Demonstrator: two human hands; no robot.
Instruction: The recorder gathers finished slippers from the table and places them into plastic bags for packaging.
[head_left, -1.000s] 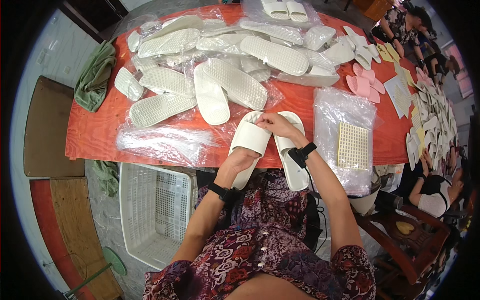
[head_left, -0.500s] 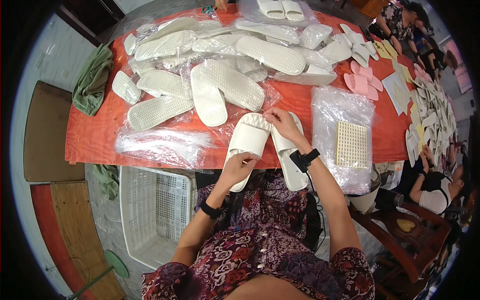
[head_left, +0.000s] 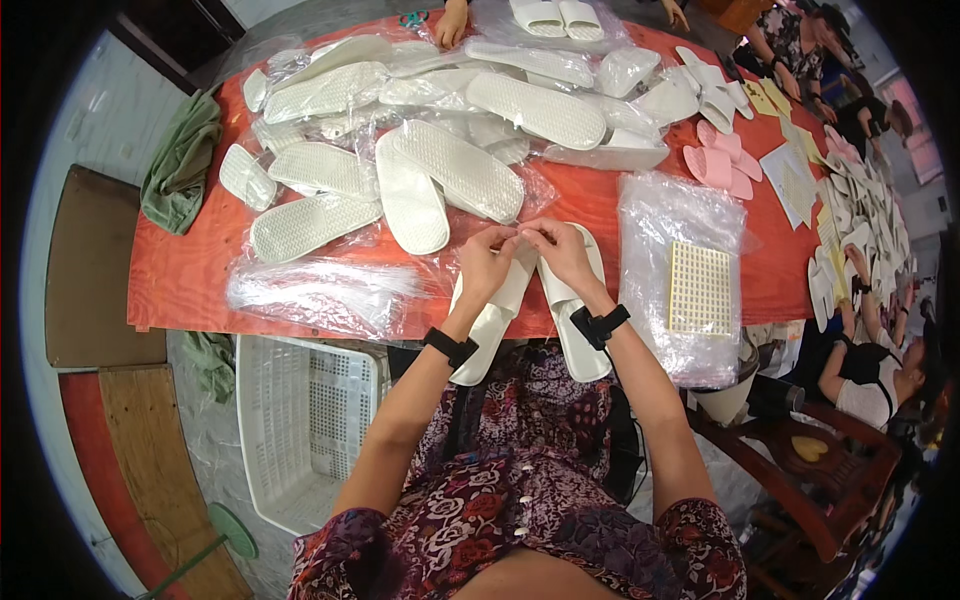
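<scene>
In the head view, a pair of white slippers (head_left: 583, 348) lies at the red table's (head_left: 190, 290) near edge, heels jutting past it. The left hand (head_left: 486, 262) and right hand (head_left: 562, 254) meet above the toe ends, fingertips close together; whether they pinch anything, I cannot tell. Bagged slippers (head_left: 458, 170) lie beyond, clear plastic bags (head_left: 650, 230) to the right.

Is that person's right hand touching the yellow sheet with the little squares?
Apart: in the head view, red table and clear plastic show between the right hand and the yellow sheet.
</scene>
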